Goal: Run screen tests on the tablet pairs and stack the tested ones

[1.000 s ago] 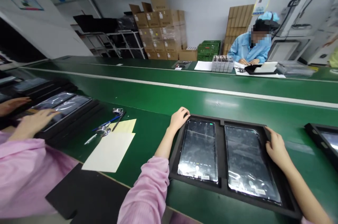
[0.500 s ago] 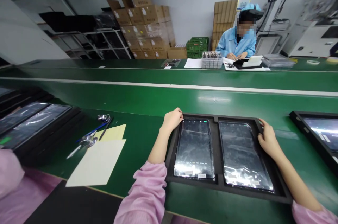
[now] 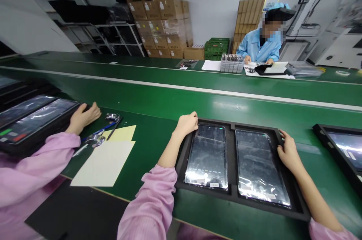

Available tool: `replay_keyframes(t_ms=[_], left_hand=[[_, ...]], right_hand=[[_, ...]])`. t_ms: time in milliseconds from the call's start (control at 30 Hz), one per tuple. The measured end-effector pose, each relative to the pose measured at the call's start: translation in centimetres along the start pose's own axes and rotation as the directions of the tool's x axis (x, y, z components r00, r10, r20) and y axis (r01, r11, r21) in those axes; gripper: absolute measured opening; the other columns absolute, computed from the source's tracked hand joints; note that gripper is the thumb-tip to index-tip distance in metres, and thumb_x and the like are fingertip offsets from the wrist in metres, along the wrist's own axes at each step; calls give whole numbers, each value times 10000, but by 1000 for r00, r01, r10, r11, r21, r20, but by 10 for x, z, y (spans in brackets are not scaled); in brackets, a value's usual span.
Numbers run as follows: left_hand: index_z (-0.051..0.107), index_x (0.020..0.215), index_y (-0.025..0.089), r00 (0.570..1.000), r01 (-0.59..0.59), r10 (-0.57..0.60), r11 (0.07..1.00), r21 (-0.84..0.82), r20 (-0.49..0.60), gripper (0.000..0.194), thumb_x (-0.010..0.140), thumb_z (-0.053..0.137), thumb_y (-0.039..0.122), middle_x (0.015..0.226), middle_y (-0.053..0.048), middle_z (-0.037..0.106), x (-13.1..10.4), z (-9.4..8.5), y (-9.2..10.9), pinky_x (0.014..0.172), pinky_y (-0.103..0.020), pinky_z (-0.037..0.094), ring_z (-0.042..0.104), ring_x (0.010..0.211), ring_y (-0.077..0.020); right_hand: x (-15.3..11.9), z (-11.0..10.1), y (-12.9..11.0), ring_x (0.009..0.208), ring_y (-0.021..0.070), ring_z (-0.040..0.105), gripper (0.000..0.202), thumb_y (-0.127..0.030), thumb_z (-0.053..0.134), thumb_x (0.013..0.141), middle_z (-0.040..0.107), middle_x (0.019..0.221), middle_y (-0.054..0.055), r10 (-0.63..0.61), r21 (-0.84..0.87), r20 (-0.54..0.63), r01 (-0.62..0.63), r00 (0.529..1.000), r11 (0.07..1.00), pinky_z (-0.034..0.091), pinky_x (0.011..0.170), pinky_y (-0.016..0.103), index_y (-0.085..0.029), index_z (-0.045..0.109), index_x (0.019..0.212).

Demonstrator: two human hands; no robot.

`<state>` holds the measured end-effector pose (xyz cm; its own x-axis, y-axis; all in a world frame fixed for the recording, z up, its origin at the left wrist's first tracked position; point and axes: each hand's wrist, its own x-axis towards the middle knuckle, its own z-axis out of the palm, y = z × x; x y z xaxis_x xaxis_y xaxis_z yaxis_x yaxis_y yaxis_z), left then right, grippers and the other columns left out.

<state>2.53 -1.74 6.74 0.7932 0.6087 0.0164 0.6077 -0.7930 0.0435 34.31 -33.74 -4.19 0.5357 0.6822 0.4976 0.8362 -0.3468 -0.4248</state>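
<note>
A matt black, foam-like rectangular tray (image 3: 233, 164) lies on the smooth green bench (image 3: 149, 138), straight in front of the person and between both hands. Its long axis runs left to right, spanning the gap from one hand to the other. In its two compartments, side by side, are flat, dark-screened tablets with glossy, film-like surfaces: the left tablet (image 3: 207, 155) and the right tablet (image 3: 261, 164). Their long axes point away from the person, across the tray's own.

The left hand (image 3: 187, 124) is curled around the far left corner, fingers bent over the rim; whether any reach beneath cannot be told. The right hand (image 3: 289, 151) clasps the right wall near the far right corner, thumb inward and fingers along the outside. Each is thus nearest its own end, and both are toward the far side; the tray's near edge is untouched.

Left of the left forearm lie a cream paper sheet (image 3: 106, 164) and a pale yellow paper sheet (image 3: 124, 132), partly overlapping. Farther left, a co-worker's hand (image 3: 85, 117) is beside another tablet-filled black tray. To the right, well apart from the right hand, is a similar black-walled tray (image 3: 322, 133).
</note>
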Motion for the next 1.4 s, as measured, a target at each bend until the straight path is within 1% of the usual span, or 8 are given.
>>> replay_keyframes(t_ms=[200, 433, 567, 767, 967, 1067, 1200, 1400], left_hand=[[697, 776, 208, 999, -55, 55, 998, -31, -2, 119, 831, 591, 212, 1124, -7, 659, -1, 1, -10, 687, -274, 435, 651, 775, -155], [626, 683, 206, 994, -100, 93, 987, -126, -60, 97, 773, 602, 179, 930, -55, 663, 1, -2, -9, 808, -314, 422, 582, 983, -248], [569, 680, 209, 997, -77, 66, 955, -285, -49, 76, 735, 578, 156, 738, -16, 625, 2, 5, -11, 679, -278, 395, 569, 746, -195], [528, 740, 206, 995, -98, 98, 813, -574, -31, 49, 707, 536, 170, 638, 35, 566, 10, 29, -21, 597, -241, 370, 534, 615, -149], [526, 1038, 186, 985, -146, 163, 627, -765, -55, 300, 744, 531, 238, 723, 25, 625, 15, 41, -37, 663, -238, 440, 585, 662, -138], [571, 943, 177, 979, -162, 194, 590, -791, -55, 224, 740, 535, 264, 721, 9, 627, 17, 43, -42, 675, -249, 445, 585, 665, -140], [619, 764, 168, 976, -163, 212, 594, -788, -42, 148, 717, 511, 256, 717, -13, 644, 19, 44, -45, 672, -263, 441, 571, 661, -148], [666, 792, 166, 982, -132, 189, 624, -770, -16, 201, 755, 565, 336, 754, -21, 675, 17, 42, -44, 682, -268, 459, 592, 692, -159]], right_hand=[[0, -1, -3, 1080, 340, 577, 642, -154, 437, 781, 569, 1154, 180, 11, -12, 1, -11, 1000, 1000, 488, 955, 531, -123, 389, 1420], [-1, 2, -2, 1095, 341, 564, 628, -151, 425, 790, 554, 1184, 183, -6, 3, -28, 6, 1000, 1000, 476, 971, 566, -139, 394, 1417], [0, 0, -3, 1131, 346, 543, 624, -147, 423, 787, 548, 1218, 195, -6, 17, -6, 6, 1000, 1000, 464, 991, 576, -124, 400, 1410], [0, -1, -4, 1141, 339, 538, 634, -144, 433, 768, 554, 1223, 181, -7, 33, -23, 8, 1000, 999, 462, 999, 566, -140, 424, 1401], [-1, 2, -1, 1136, 343, 539, 618, -147, 429, 783, 546, 1233, 183, -13, 27, -26, 14, 1000, 1000, 473, 986, 560, -147, 416, 1402], [-1, 3, -1, 1130, 344, 542, 620, -145, 428, 787, 544, 1225, 182, -16, 9, -21, 16, 1000, 1000, 474, 984, 561, -151, 404, 1406], [-2, 3, -3, 1099, 336, 552, 623, -134, 428, 786, 553, 1177, 172, -5, -2, -18, 5, 1000, 1000, 477, 981, 553, -153, 399, 1408], [-2, 2, -7, 1090, 341, 546, 622, -131, 424, 786, 548, 1166, 179, 5, -17, -15, -6, 1000, 1000, 478, 972, 553, -139, 392, 1408]])
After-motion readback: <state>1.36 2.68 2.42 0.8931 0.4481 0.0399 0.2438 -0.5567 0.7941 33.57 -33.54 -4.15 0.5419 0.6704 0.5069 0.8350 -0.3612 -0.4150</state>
